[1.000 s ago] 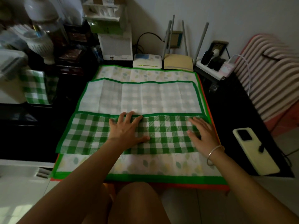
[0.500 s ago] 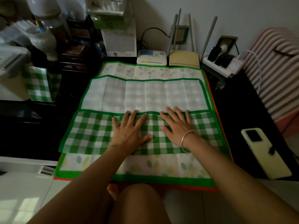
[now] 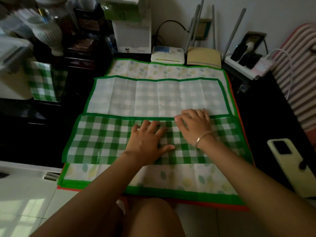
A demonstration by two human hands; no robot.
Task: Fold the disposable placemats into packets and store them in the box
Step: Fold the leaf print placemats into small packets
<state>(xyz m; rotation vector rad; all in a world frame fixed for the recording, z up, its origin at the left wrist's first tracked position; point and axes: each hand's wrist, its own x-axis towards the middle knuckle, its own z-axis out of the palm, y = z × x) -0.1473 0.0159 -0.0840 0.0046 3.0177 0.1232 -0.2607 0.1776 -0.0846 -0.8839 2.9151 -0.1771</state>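
ok, head view: we see the checked placemat (image 3: 106, 139) half-folded on the stack (image 3: 171, 178), left hand (image 3: 148, 141) flat and relaxed on it, right hand (image 3: 193, 124) at the fold edge, pinch or press unclear. looks thin, light, limp, slippery; we'd take it by the border corners.

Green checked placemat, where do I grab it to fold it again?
Probably pinch the green checked plastic placemat by its far green-bordered edge, near the two corners, coming from above. That edge lies free on the leaf-print mat; the near side is already folded over, pressed flat by the left hand and right hand.
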